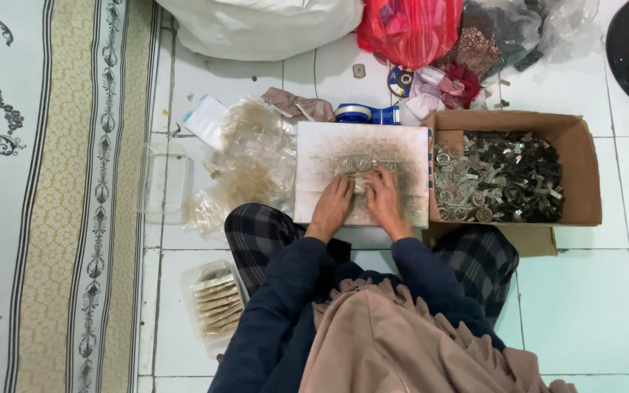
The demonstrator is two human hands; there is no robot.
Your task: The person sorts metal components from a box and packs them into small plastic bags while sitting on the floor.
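On the tiled floor (591,291), the board's (314,145) middle carried small metal pieces (354,164); left hand (333,202) and right hand (384,196) pressed flat, fingers together, apparently sorting them.

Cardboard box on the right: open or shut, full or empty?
Open and partly filled. The cardboard box has its flaps folded out, and a heap of small metal parts covers its floor, below the rim.

Pale tiled floor (591,306) with dark grout lines, and a patterned cream-and-gold rug (52,218) running down the left side.
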